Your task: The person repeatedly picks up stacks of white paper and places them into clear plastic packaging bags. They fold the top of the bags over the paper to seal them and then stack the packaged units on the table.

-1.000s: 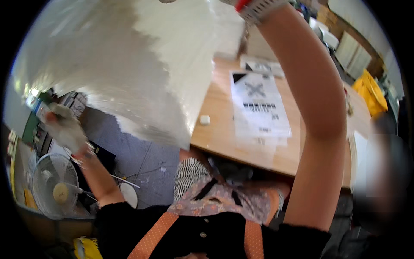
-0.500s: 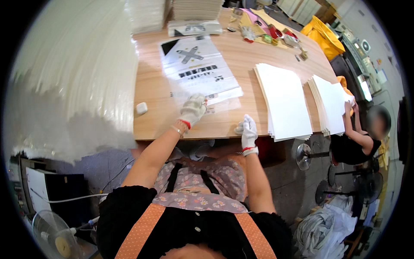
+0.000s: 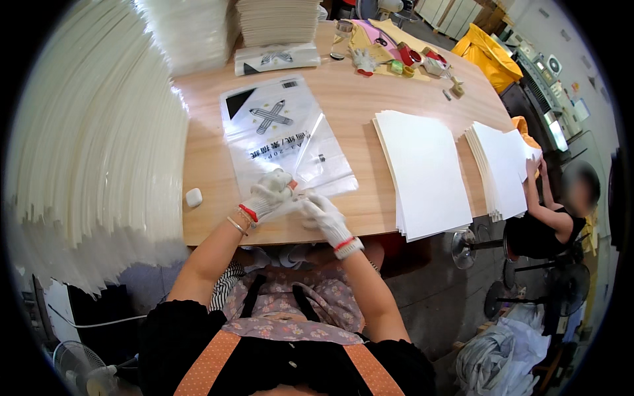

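A clear plastic bag (image 3: 300, 155) with a printed crossed-pencils picture and a black corner lies on the table in front of me. My left hand (image 3: 271, 193), in a white knit glove with bare fingertips showing, is closed on the bag's near edge. Close beside it, my right hand (image 3: 325, 218), gloved the same way, has its fingers together at that same edge, their tips almost meeting the left ones. Part of the edge is hidden under the gloves. To the right lies a stack of white paper (image 3: 426, 171).
Tall stacks of filled clear bags (image 3: 99, 145) crowd the left, with more bags (image 3: 277, 59) behind. A small white case (image 3: 193, 197) sits near the left hand. Tape and scissors lie on cloth (image 3: 389, 39) at the back. A co-worker (image 3: 551, 204) handles a second paper stack (image 3: 498, 168) at right.
My right hand has moved left from the table edge to the bag beside my left hand. The view has shifted, and the bag's near edge is now gathered at both hands.
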The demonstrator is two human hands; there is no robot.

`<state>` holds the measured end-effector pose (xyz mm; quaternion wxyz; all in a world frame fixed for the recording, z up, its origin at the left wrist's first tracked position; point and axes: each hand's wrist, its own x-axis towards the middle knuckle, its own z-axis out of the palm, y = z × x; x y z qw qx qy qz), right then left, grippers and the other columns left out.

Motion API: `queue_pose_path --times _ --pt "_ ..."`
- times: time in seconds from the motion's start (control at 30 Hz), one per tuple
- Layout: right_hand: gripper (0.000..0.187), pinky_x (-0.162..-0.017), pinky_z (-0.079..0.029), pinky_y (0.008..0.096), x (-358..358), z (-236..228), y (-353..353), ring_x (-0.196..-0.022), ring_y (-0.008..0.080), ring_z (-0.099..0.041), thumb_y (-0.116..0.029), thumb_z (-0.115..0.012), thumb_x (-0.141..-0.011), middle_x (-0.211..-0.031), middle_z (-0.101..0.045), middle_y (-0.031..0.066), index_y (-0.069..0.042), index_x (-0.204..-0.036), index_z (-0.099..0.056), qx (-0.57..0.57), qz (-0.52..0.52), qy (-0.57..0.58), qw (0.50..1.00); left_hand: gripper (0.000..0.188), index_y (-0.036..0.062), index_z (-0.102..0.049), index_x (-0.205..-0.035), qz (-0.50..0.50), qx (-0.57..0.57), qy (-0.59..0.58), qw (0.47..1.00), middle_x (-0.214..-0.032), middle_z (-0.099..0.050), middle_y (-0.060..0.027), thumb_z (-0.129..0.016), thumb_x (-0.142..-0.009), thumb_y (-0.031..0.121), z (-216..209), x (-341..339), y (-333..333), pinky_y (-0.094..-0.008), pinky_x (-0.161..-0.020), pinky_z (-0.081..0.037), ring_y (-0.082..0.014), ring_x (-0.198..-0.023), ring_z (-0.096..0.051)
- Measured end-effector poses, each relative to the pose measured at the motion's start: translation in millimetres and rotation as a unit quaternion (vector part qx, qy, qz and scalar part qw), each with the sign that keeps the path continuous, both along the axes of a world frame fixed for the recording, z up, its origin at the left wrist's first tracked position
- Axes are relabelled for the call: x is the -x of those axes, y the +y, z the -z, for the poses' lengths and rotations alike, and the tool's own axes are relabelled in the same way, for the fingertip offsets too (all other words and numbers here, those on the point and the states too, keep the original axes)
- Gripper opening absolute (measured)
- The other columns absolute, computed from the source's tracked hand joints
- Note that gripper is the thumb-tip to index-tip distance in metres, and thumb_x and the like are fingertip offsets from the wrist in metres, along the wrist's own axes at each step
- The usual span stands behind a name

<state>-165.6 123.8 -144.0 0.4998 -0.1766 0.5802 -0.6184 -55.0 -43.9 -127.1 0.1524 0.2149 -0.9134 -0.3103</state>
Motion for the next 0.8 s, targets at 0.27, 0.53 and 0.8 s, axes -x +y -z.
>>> queue_pose_path --times 0.27,0.53,0.8 --pt "0.024 -0.073 -0.051 0.0329 29 20 -32 -0.083 0.0260 -0.062 -0.022 -0.071 -0.079 -0.086 -0.065 0.0067 -0.005 -0.094 -0.065 -0.166 -0.001 0.579 0.798 0.019 0.0048 -0.059 -0.091 -0.098 -0.619 0.405 0.666 -0.080 -0.061 -0.0029 -0.050 -0.095 0.021 28 -28 -92 -0.0314 -0.062 -0.050 -0.0146 -0.068 -0.058" --pt "0.034 -0.076 -0.051 0.0412 -14 -65 -80 -0.093 0.0328 -0.061 -0.019 -0.068 -0.076 -0.102 -0.062 0.0147 -0.003 -0.103 -0.055 0.244 -0.043 0.609 0.753 0.030 0.0024 -0.048 -0.120 -0.046 -0.483 0.201 0.851 -0.096 -0.067 -0.0090 -0.052 -0.093 0.014 -87 -1 -38 -0.0170 -0.050 -0.040 -0.0025 -0.056 -0.046" --pt "0.032 -0.082 -0.048 0.0385 -1 29 -35 -0.098 0.0306 -0.059 -0.017 -0.056 -0.086 -0.105 -0.061 0.0149 -0.009 -0.117 -0.054 0.032 -0.069 0.650 0.756 0.042 -0.0015 -0.046 -0.126 -0.037 -0.148 0.122 0.981 -0.088 -0.068 -0.0039 -0.053 -0.086 0.010 -140 7 -1 -0.0258 -0.058 -0.046 -0.0099 -0.063 -0.055"
